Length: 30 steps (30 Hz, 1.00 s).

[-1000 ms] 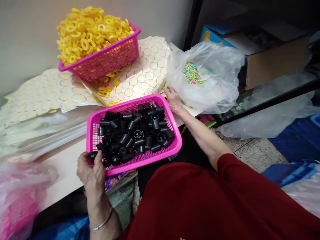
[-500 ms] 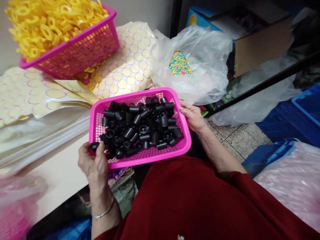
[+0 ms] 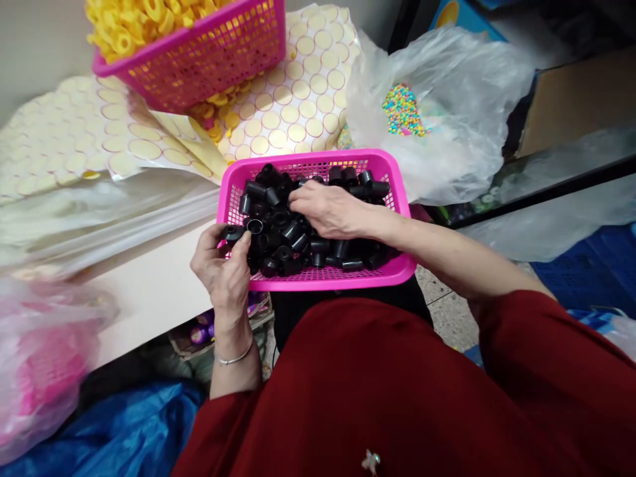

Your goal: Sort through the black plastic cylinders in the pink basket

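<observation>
A pink plastic basket (image 3: 392, 268) full of small black plastic caps (image 3: 285, 232) rests in front of me at the table's edge. My left hand (image 3: 223, 271) is at the basket's left rim, its fingers closed on one black cap (image 3: 231, 233). My right hand (image 3: 330, 211) reaches over the basket and lies on the pile, fingers curled down among the caps; what they hold, if anything, is hidden.
A second pink basket (image 3: 209, 56) heaped with yellow rings (image 3: 124, 26) stands at the back on sheets of round stickers (image 3: 293, 106). A clear bag of coloured beads (image 3: 403, 109) lies right of it. Plastic bags (image 3: 44, 358) sit at lower left, a cardboard box (image 3: 571, 99) at right.
My right hand left the basket's right rim and moved onto the pile of black caps. The view shifted, so the basket sits more to the right. My left hand keeps its cap.
</observation>
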### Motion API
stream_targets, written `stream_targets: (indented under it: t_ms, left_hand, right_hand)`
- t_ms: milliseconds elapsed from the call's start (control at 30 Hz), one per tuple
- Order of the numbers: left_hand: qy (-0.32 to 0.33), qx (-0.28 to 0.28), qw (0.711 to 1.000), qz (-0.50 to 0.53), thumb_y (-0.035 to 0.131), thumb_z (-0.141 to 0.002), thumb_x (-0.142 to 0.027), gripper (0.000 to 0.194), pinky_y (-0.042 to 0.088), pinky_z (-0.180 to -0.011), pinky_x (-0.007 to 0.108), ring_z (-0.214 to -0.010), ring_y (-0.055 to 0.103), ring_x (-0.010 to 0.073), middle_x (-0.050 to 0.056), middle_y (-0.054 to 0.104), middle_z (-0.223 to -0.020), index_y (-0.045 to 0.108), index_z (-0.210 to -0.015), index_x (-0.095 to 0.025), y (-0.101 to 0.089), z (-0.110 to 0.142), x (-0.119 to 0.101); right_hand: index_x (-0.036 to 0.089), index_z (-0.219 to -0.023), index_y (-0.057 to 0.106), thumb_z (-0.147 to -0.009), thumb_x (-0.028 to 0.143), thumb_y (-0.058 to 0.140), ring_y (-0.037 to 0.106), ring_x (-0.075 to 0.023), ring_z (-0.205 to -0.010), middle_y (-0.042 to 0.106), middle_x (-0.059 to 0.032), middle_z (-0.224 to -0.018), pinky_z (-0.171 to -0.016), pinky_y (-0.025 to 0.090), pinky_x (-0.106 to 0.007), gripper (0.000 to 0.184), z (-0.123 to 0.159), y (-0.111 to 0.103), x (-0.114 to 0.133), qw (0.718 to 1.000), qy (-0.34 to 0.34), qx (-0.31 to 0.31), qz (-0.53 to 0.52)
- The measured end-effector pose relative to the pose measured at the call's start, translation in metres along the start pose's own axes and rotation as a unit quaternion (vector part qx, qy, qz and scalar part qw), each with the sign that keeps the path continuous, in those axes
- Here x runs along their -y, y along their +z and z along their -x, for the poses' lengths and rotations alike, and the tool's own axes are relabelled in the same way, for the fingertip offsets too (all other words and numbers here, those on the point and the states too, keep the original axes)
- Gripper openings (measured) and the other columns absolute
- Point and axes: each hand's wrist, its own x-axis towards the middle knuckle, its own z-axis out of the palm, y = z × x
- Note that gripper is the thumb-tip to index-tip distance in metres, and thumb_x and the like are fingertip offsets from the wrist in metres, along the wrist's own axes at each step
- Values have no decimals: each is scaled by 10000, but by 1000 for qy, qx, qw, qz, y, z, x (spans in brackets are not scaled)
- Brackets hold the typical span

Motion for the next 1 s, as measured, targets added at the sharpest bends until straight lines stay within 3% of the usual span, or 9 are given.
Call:
stream_targets:
  t_ms: [67, 133, 300, 367, 467, 533, 700, 833, 1000]
  left_hand:
    - [-5, -17, 1000, 14, 742, -638, -302, 316, 512, -689, 271, -742, 595, 137, 4, 619, -818, 619, -888, -154, 1, -2, -1]
    - [-10, -27, 999, 28, 752, -625, -290, 309, 512, -672, 262, -724, 592, 130, 0, 617, -799, 622, -870, -155, -1, -2, 0]
    - [-20, -25, 999, 35, 762, -623, -278, 307, 522, -696, 260, -728, 596, 120, -6, 612, -798, 622, -865, -150, -9, 3, 9]
    - [-21, -24, 999, 40, 766, -624, -272, 312, 524, -706, 261, -735, 600, 120, -3, 617, -805, 622, -871, -149, -11, 3, 14]
    - [-16, -24, 999, 43, 771, -625, -269, 318, 524, -700, 263, -729, 603, 124, 3, 620, -808, 631, -883, -150, -10, 3, 19]
    - [-11, -22, 998, 51, 774, -621, -262, 326, 524, -697, 263, -726, 603, 125, 6, 621, -811, 636, -893, -147, -8, 2, 20]
    - [-7, -14, 998, 53, 776, -614, -254, 350, 530, -721, 265, -764, 610, 126, 7, 620, -848, 632, -914, -147, -3, 2, 19]
    - [-15, -27, 998, 57, 775, -613, -264, 349, 540, -739, 283, -777, 615, 137, 10, 613, -835, 625, -901, -136, -6, 3, 17]
    - [-30, -72, 996, 45, 774, -599, -261, 326, 553, -740, 305, -786, 616, 155, 15, 615, -818, 617, -862, -150, -12, 1, 15]
  right_hand:
    - [174, -1118, 570, -806, 113, 487, 460, -261, -1050, 561, -89, -1175, -895, 424, -447, 328, -21, 7, 7, 996, -50, 67, 15]
    - [178, -1071, 594, -764, 101, 535, 475, -261, -1018, 577, -87, -1129, -858, 438, -426, 323, -25, 6, 14, 989, -85, 118, 25]
    - [220, -885, 668, -733, 67, 552, 565, -195, -893, 646, -28, -1024, -749, 468, -334, 245, 25, -23, 18, 963, -173, 196, -57]
    - [228, -844, 679, -768, 78, 530, 580, -160, -816, 672, -6, -925, -724, 460, -311, 225, 45, -32, 11, 971, -168, 141, -92]
    - [215, -814, 682, -818, 131, 515, 573, -150, -775, 667, -1, -810, -746, 441, -322, 188, 47, -37, 1, 993, -73, 44, -85]
    - [205, -866, 682, -820, 137, 515, 570, -169, -821, 663, -6, -827, -782, 430, -341, 186, 29, -36, -3, 995, -31, 70, -63]
    - [176, -882, 654, -785, 129, 535, 539, -227, -907, 628, -54, -863, -818, 413, -377, 160, -23, -18, 0, 994, -11, 102, 28]
    - [181, -889, 642, -735, 165, 594, 505, -271, -962, 600, -85, -911, -820, 420, -398, 162, -34, 2, 4, 984, -46, 148, 86]
    - [166, -943, 634, -797, 135, 515, 511, -274, -983, 599, -108, -960, -824, 426, -409, 191, -46, 0, 18, 987, -43, 128, 86]
